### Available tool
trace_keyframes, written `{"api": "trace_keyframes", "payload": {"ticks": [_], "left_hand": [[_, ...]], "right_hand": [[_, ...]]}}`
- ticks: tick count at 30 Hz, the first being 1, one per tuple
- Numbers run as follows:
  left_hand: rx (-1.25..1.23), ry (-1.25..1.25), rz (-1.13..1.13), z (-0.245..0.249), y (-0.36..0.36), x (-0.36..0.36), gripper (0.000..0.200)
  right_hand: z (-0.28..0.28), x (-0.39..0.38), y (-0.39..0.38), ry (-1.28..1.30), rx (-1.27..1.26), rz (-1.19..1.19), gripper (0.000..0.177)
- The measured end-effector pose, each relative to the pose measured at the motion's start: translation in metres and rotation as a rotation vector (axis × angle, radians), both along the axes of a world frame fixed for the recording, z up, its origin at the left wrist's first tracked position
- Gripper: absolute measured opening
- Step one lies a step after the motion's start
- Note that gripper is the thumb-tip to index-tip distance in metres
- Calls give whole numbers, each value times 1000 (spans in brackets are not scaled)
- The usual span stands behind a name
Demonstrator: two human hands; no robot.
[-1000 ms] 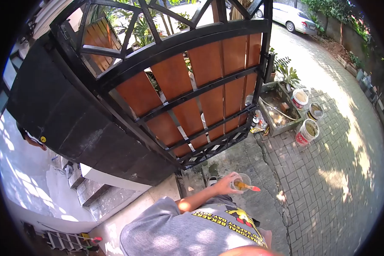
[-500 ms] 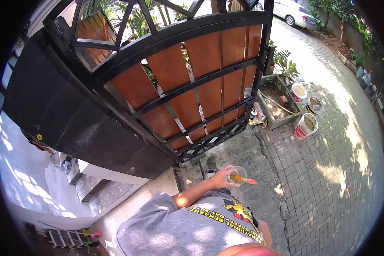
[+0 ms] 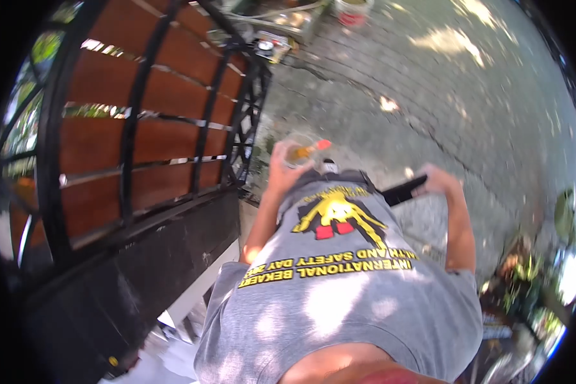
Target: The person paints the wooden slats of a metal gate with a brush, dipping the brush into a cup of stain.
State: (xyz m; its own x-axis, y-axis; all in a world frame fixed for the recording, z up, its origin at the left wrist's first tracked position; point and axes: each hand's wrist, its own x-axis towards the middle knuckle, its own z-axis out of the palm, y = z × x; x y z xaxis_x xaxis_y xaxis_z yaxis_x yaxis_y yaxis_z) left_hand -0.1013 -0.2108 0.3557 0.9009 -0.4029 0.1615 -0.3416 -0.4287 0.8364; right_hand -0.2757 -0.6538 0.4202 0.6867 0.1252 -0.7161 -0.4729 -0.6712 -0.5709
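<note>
My left hand [image 3: 280, 168] is wrapped round a clear plastic cup [image 3: 292, 142] in front of my waist. A paintbrush-like tool [image 3: 306, 152] with an orange-red end leans in the cup, and something yellowish-brown shows about it. On the other side, my right hand [image 3: 436, 180] grips one end of a flat black object [image 3: 403, 191] that resembles a phone. Its far end lies against the side of my grey shirt [image 3: 365, 307]. Motion blurs the right fingers somewhat.
To the left stands a black metal gate [image 3: 134, 121] with brown panels, beside a dark wall [image 3: 153, 281]. Grey paving [image 3: 377, 70] stretches ahead. A bucket [image 3: 353, 11] and a planter [image 3: 301, 29] are at the top. Plants [image 3: 525, 269] grow at the lower right.
My view has turned down and to the right. My right hand, out of view before, now shows with the flat black object. The left hand still holds the cup.
</note>
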Motion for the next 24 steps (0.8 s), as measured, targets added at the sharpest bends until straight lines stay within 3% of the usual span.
{"api": "trace_keyframes", "payload": {"ticks": [2, 4, 6, 9, 12, 13, 16, 17, 20, 21, 24], "left_hand": [[-7, 110, -20, -3, 0, 4, 54], [5, 39, -49, -1, 0, 6, 55], [-45, 109, -68, -9, 0, 10, 57], [-46, 169, -85, -13, 0, 13, 56], [-17, 184, -101, -16, 0, 15, 56], [-13, 175, -110, -16, -1, 17, 56], [-3, 167, -140, -15, -4, 23, 55], [1, 170, -150, -15, -3, 25, 55], [41, 162, -206, -8, -2, 30, 54], [39, 154, -210, -6, -2, 33, 54], [37, 140, -196, -4, 3, 34, 53]], "right_hand": [[11, 5, 13, -67, 65, -132, 32], [-20, -11, 16, -229, 177, -296, 30], [-42, -21, 23, -225, 163, -607, 31], [-55, -41, 19, -174, 111, -674, 34], [-53, -59, 14, -122, 13, -510, 30], [-30, -53, 15, -43, -19, -435, 29], [-29, -60, 3, 277, -6, -241, 33], [-35, -61, 0, 347, -15, -67, 40], [-62, -89, 14, 540, 311, -318, 54], [-54, -88, 29, 513, 225, -278, 64], [-58, -105, 63, 487, 175, -460, 73]]}}
